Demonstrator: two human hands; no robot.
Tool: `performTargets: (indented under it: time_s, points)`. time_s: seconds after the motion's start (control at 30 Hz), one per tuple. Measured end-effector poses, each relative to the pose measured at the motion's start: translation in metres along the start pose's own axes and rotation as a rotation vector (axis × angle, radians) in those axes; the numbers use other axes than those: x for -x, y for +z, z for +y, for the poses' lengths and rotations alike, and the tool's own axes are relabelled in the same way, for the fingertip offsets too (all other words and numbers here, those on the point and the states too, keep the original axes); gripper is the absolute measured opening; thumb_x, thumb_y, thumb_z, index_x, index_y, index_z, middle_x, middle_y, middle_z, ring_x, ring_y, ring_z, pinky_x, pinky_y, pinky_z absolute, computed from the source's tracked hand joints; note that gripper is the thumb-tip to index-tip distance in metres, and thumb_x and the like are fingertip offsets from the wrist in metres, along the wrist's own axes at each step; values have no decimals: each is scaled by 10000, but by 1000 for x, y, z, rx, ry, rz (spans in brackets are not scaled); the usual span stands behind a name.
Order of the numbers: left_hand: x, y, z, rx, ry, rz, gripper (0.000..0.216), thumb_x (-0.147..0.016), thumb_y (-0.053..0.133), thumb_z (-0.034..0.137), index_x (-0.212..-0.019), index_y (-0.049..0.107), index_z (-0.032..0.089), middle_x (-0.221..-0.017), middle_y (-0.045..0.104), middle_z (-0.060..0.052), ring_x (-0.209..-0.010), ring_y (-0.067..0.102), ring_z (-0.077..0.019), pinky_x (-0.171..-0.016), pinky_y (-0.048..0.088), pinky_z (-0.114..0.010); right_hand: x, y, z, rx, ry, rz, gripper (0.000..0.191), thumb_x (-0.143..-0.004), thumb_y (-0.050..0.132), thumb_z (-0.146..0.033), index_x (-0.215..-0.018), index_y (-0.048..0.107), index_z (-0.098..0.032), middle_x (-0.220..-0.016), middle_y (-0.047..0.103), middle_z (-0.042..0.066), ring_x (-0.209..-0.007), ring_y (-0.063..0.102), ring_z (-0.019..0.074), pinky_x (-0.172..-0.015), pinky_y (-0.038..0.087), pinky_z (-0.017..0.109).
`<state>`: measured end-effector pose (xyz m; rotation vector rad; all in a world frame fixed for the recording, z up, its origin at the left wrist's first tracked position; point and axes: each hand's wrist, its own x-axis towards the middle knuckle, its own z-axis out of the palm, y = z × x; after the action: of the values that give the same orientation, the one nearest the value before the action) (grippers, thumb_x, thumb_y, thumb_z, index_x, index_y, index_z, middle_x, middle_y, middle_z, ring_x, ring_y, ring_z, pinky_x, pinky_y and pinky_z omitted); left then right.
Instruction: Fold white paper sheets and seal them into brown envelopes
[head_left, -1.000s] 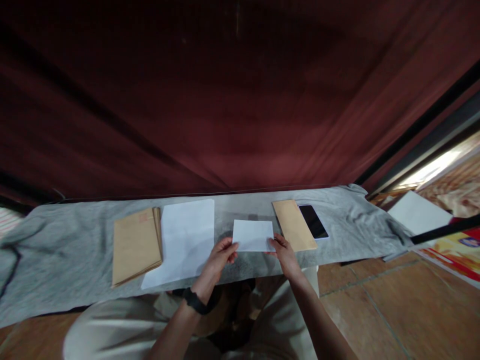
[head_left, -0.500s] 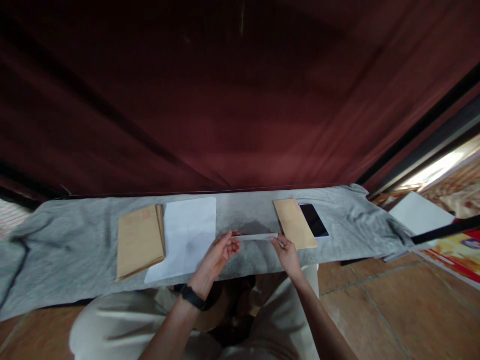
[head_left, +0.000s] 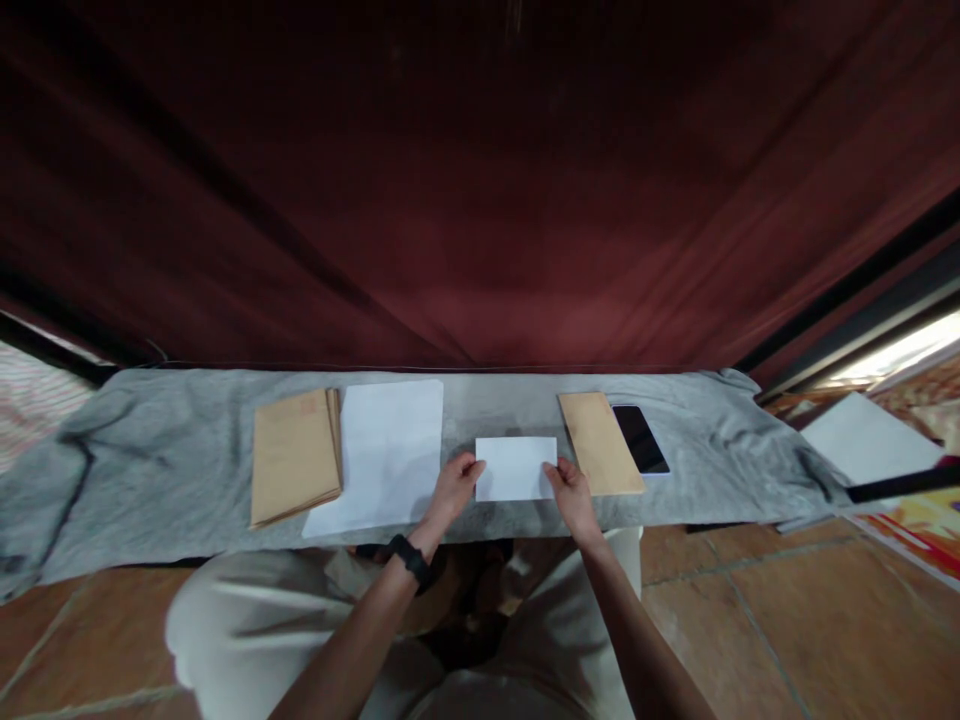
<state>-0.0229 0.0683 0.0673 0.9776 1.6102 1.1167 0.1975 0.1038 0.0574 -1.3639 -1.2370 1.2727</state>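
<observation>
A folded white sheet of paper (head_left: 516, 470) is spread between my two hands, its broad face turned up toward me. My left hand (head_left: 454, 486) pinches its left edge, thumb on top. At the right edge my right hand (head_left: 571, 496) grips it the same way. Just right of that hand lies a single brown envelope (head_left: 602, 445). To the left of my left hand, larger white paper (head_left: 386, 455) lies flat, partly under a stack of brown envelopes (head_left: 295, 460).
A grey cloth (head_left: 180, 450) covers the narrow bench in front of me. A smartphone (head_left: 640, 440) lies beside the single envelope. Behind the bench hangs a dark red curtain (head_left: 480, 250). Tiled floor (head_left: 750, 600) shows below, with a white board-like item (head_left: 862, 435) at right.
The folded paper was seen nearly edge-on and now shows its full face. My left hand has closed from loosely spread fingers into a pinch. The view has shifted slightly.
</observation>
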Motion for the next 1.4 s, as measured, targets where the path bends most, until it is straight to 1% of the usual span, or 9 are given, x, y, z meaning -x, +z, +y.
performTargets:
  time_s: [0.2,0.53,0.73,0.9,1.1,1.17,1.23,1.33,1.4]
  points:
    - [0,2,1,104,-63,-73,383,-719,680,580,-691,586,209,-547,488,48,-505,458,-116,-504,335,-252,-7,-2,-1,-11,50,-16,444,-702,655,-662,-746,607,-224,-612,597,-12,-529,496,156,-454,408,272]
    - [0,8,-8,135,-106,-71,340,-733,690,536,-693,617,206,-558,530,24,-516,509,-134,-496,385,-256,-9,-4,14,53,93,-2,442,-728,641,-658,-818,652,-225,-602,576,-14,-526,507,161,-409,403,263]
    - [-7,5,-3,73,1,-33,150,-755,663,340,-747,703,196,-734,669,-29,-751,609,-195,-665,454,-286,-11,-14,18,75,133,-207,417,-714,681,-617,-831,699,-217,-571,546,-22,-487,481,155,-387,357,263]
    - [-5,6,-4,11,62,-17,131,-772,606,257,-694,695,200,-689,660,-20,-730,607,-192,-702,450,-298,-13,-14,16,-27,146,-76,416,-656,767,-605,-773,709,-210,-627,620,3,-568,540,172,-510,434,291]
    - [-2,7,-1,-62,128,64,168,-832,581,303,-762,696,202,-739,679,-34,-735,620,-201,-723,474,-316,-12,-13,21,-49,150,-141,460,-680,762,-626,-836,718,-195,-716,677,19,-624,561,179,-588,436,296]
    - [-3,-11,3,-89,157,135,173,-850,585,333,-859,704,207,-843,698,-50,-828,632,-221,-791,485,-337,-16,-16,24,18,106,-65,480,-693,732,-649,-817,705,-186,-685,644,8,-614,534,170,-582,416,290]
    - [-5,-47,6,-147,202,263,205,-853,590,321,-997,691,215,-1039,695,-72,-1018,615,-251,-921,468,-372,-21,-20,26,86,50,8,510,-697,703,-672,-822,700,-178,-681,624,4,-629,525,171,-597,416,291]
    - [-8,-128,7,-516,292,670,348,-857,603,328,-1173,634,185,-1252,631,-127,-1209,547,-305,-1078,383,-465,-27,-26,31,178,-12,43,540,-723,652,-686,-853,702,-164,-708,629,13,-665,532,180,-633,431,299]
    - [-8,-185,2,-706,104,903,529,-845,642,393,-1298,551,137,-1375,547,-206,-1301,475,-374,-1095,341,-540,-27,-26,33,226,-18,34,553,-753,615,-682,-886,707,-154,-718,644,23,-666,540,185,-636,437,302]
